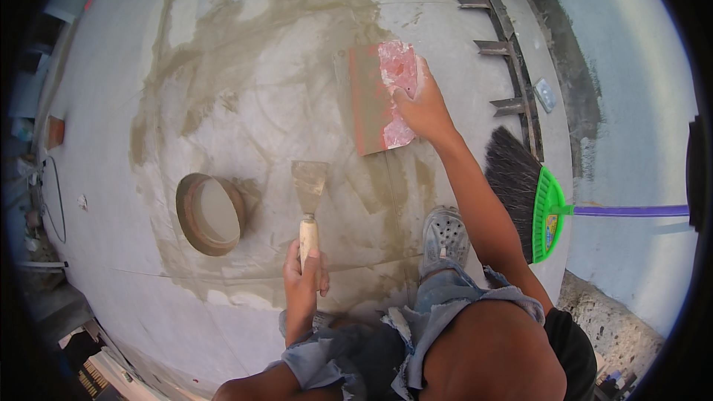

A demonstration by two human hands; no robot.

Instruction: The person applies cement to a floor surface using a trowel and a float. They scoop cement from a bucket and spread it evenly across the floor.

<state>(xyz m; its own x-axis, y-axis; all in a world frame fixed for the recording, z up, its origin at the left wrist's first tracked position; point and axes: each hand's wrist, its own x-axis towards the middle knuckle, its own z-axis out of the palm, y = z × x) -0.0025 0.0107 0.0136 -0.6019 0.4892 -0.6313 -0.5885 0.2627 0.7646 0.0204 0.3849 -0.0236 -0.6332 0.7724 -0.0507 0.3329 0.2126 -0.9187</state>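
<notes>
My right hand (425, 108) grips a wide, flat red spreader blade (368, 96) by its right edge. Grey-brown paste coats the blade, and its left edge lies on or just above the smeared floor. In my left hand (304, 278) is a putty knife (308, 208), its wooden handle in my fist and its metal blade pointing away from me. Left of the putty knife stands a round, paste-stained bowl (186, 212) with pale grey stuff inside. Damp grey-brown paste (238, 37) streaks the pale floor ahead and around the tools.
A broom (547, 212) with black bristles, a green head and a purple handle lies at the right. Beyond it runs a dark metal frame with short brackets (509, 48), along the light blue wall (631, 89). My shoe (445, 238) stands on the floor below the spreader.
</notes>
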